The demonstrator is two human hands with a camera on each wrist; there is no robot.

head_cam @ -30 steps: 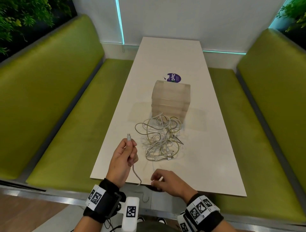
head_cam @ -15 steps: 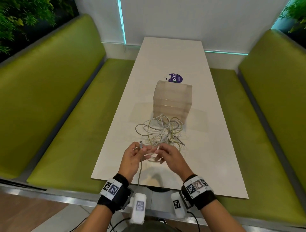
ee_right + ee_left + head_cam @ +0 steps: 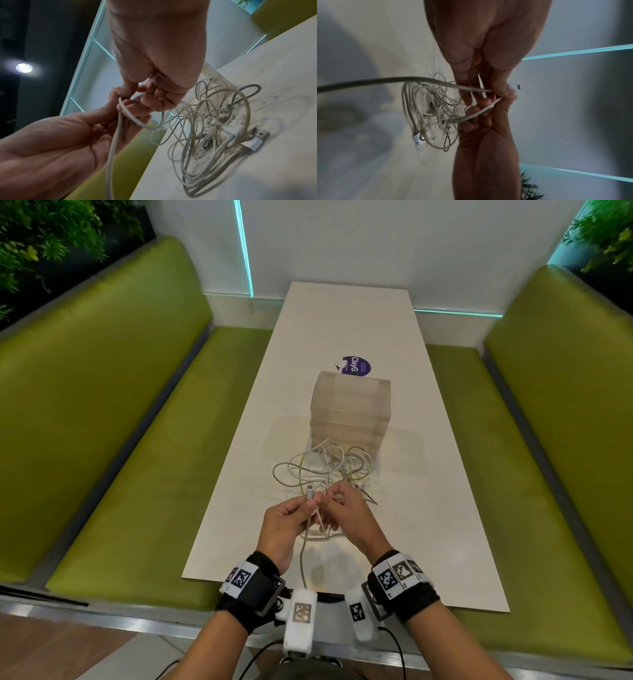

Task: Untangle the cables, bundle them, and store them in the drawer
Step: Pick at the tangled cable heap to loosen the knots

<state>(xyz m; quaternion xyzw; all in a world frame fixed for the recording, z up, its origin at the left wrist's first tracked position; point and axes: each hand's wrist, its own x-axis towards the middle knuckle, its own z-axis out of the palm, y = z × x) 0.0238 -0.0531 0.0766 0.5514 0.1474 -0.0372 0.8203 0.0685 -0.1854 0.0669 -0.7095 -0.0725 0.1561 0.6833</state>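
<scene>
A tangle of white cables [image 3: 325, 470] [image 3: 429, 112] [image 3: 211, 121] lies on the white table [image 3: 428, 525], just in front of a small translucent drawer unit [image 3: 349, 412]. My left hand [image 3: 291, 518] [image 3: 501, 86] [image 3: 109, 119] pinches one white cable [image 3: 402, 79] near its plug [image 3: 309, 492] [image 3: 516, 87], which points up. That cable hangs down past the table's near edge. My right hand [image 3: 346, 508] [image 3: 481, 108] [image 3: 126, 90] meets the left and pinches a loop of the same cable [image 3: 132, 119] beside it. Both hands hover above the near side of the tangle.
Green padded benches [image 3: 120, 474] [image 3: 565, 474] run along both sides of the table. A purple round sticker [image 3: 356, 366] lies behind the drawer unit. A USB plug [image 3: 255, 142] sticks out at the edge of the tangle. The wall closes the far end.
My right hand rose from the table's near edge to meet the left hand and took hold of the cable. Both hands drifted forward over the tangle.
</scene>
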